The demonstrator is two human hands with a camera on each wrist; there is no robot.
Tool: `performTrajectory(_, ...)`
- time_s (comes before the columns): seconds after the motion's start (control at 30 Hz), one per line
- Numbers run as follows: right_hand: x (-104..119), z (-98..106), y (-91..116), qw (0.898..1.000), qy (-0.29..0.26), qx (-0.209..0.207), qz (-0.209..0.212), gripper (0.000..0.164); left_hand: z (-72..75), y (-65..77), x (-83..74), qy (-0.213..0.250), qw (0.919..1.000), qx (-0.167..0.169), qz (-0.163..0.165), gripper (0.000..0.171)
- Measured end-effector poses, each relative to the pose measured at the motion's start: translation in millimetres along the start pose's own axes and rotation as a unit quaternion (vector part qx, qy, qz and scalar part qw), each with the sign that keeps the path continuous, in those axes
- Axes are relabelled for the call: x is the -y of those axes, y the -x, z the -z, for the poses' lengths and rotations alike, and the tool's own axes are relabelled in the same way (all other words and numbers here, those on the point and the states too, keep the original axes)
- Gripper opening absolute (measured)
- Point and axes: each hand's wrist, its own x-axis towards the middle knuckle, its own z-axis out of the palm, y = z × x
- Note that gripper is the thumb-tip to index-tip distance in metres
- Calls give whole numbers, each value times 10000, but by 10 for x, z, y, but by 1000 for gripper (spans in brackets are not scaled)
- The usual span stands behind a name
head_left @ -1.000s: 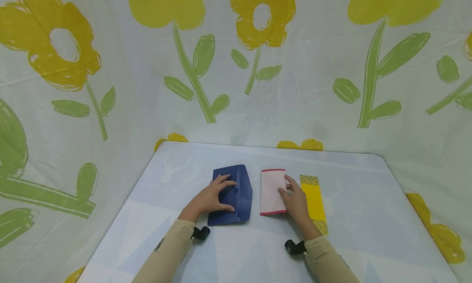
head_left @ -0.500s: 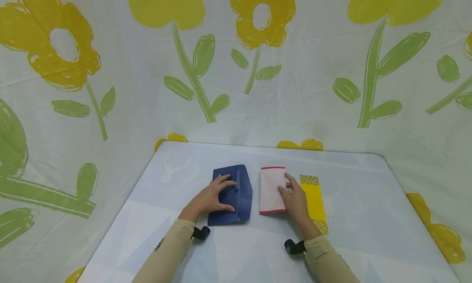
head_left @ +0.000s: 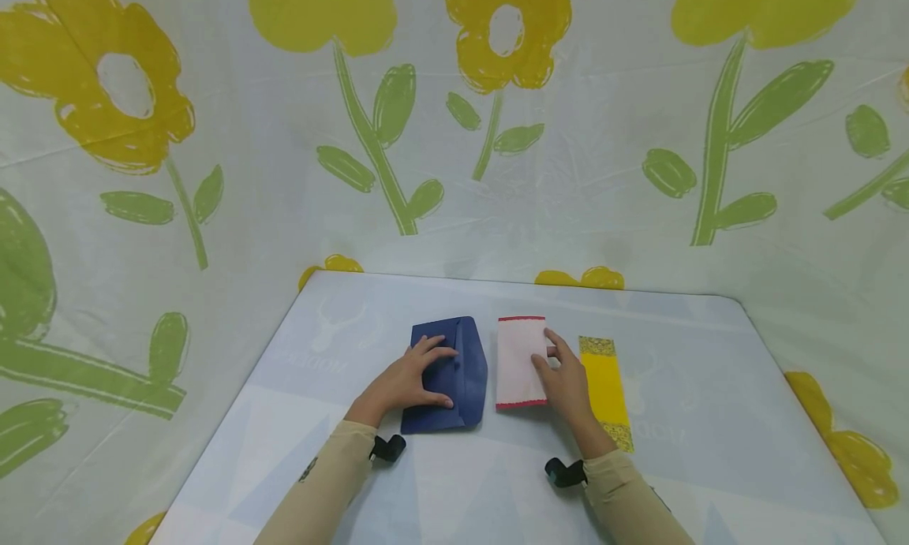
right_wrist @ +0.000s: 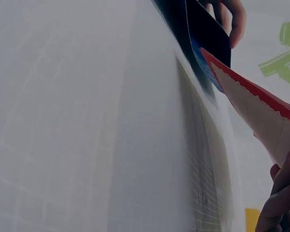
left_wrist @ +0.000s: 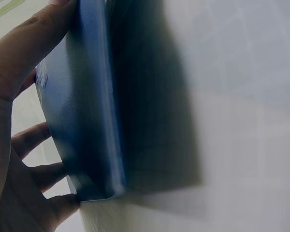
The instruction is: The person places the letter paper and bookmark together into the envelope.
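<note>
A dark blue envelope [head_left: 433, 419] lies near the middle of the table with its pointed flap [head_left: 474, 379] opened to the right. Spread over its body, my left hand [head_left: 405, 378] touches the paper with its fingertips and thumb. In the left wrist view, the fingers [left_wrist: 34, 140] reach along one side of the blue envelope [left_wrist: 87, 116]. My right hand [head_left: 564, 379] pinches a pale pink paper piece [head_left: 518, 367] with red scalloped ends by its right edge. The right wrist view shows the pink paper [right_wrist: 261, 108] tilted above the tabletop, overlapping the envelope flap [right_wrist: 208, 70] there.
A yellow strip [head_left: 604, 387] with patterned gold ends lies on the table [head_left: 469, 490] to the right of my right hand. Flower-printed cloth [head_left: 582, 158] hangs behind and beside the table. Small black cameras [head_left: 389, 449] sit at both wrists.
My right hand has moved slightly left and away from me, bringing the pink paper closer to the envelope flap. The left hand and envelope have stayed in place.
</note>
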Motion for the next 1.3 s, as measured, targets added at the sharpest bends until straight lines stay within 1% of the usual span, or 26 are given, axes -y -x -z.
performTrajectory(0.17,6,-12,-6,10000,17,32,2,59,10,-5,-3,45,10000,-15,-81,84)
performTrajectory(0.37,37,-31,-4,10000,-52,82,-7,60,30,3,-8,41,9999,73,-124,85)
performTrajectory(0.6,54,-68,-9,9999,-86,80,106,58,44,2,-21,29,9999,110,-117,85)
performTrajectory(0.77,49,-109,-6,9998,-128,115,42,59,47,10,-28,108,9998,128,-71,85)
performTrajectory(0.93,46,-119,3,9997,-193,75,125,59,45,7,-24,77,9998,145,-71,85)
performTrajectory(1.1,55,-120,13,9995,-244,64,201,58,45,8,-20,51,9998,144,-91,85)
performTrajectory(1.3,63,-128,19,9995,-242,65,182,59,46,6,-31,63,9998,148,-148,85)
